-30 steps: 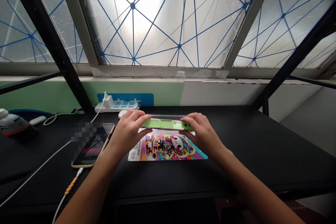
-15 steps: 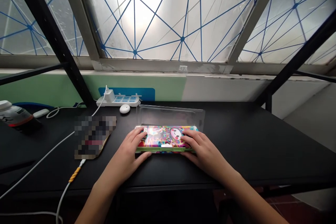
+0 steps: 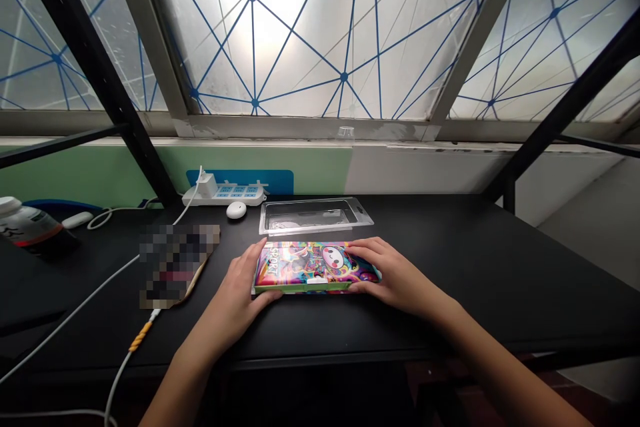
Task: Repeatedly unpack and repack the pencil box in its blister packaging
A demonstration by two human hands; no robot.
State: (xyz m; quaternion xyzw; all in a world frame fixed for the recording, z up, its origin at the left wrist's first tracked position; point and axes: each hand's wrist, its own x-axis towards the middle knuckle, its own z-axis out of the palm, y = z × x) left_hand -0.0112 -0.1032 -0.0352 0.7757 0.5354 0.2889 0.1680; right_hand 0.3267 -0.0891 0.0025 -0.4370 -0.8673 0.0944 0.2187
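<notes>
A colourful pencil box (image 3: 313,265) with a cartoon lid and green edge lies flat on the black desk (image 3: 450,280). My left hand (image 3: 240,287) grips its left end, thumb along the front edge. My right hand (image 3: 395,273) holds its right end, fingers curled over the lid. Just behind the box lies its clear plastic packaging tray (image 3: 313,215), apart from both hands.
A phone (image 3: 175,260) on a white cable (image 3: 75,310) lies to the left. A power strip (image 3: 225,195) and small white oval device (image 3: 236,209) sit at the back. A bottle (image 3: 27,230) lies far left. Black frame posts stand on both sides.
The box was held tilted over its printed card a second ago; now it lies flat, lid up, nearer the front edge. The clear tray now lies flat behind it.
</notes>
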